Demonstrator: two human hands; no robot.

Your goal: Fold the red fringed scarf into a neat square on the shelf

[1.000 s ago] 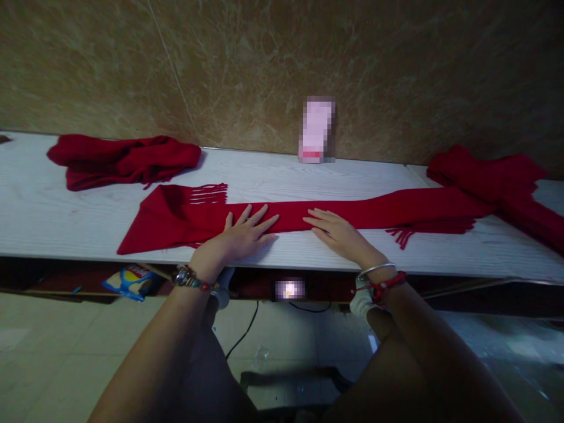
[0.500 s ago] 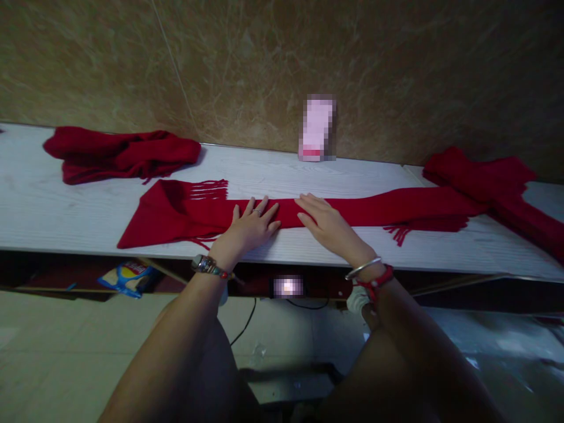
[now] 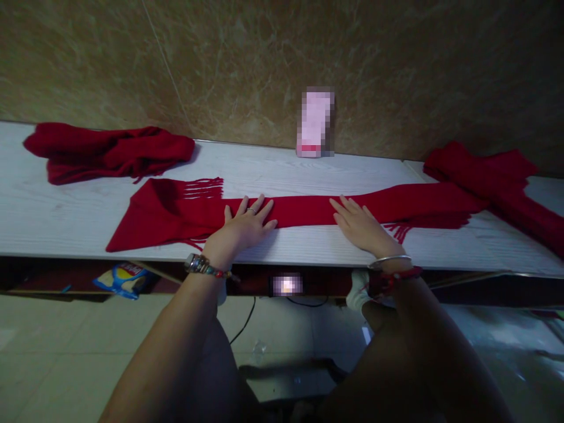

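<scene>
A long red scarf (image 3: 304,211) lies stretched across the white wood-grain tabletop, its middle a flat, narrow band. My left hand (image 3: 245,226) rests on the band with fingers spread, a ring on one of them. Farther right, my right hand (image 3: 362,224) lies palm down on the same band, fingers extended. On the left, the scarf widens into a folded, pointed end with fringe showing at its upper and lower edges. More fringe hangs from its lower edge right of my right hand. The scarf's far right part meets another bunched red cloth (image 3: 484,170).
A crumpled red cloth (image 3: 118,153) lies at the back left. A blurred pink object (image 3: 315,123) leans against the marbled wall (image 3: 247,70). Under the tabletop (image 3: 273,249), a shelf holds a blue snack bag (image 3: 123,279) and a blurred lit object (image 3: 287,285).
My right hand first moved a little left toward my left hand, then slid right along the scarf. My left hand stayed spread on the scarf, shifting only slightly. The view tilted a little.
</scene>
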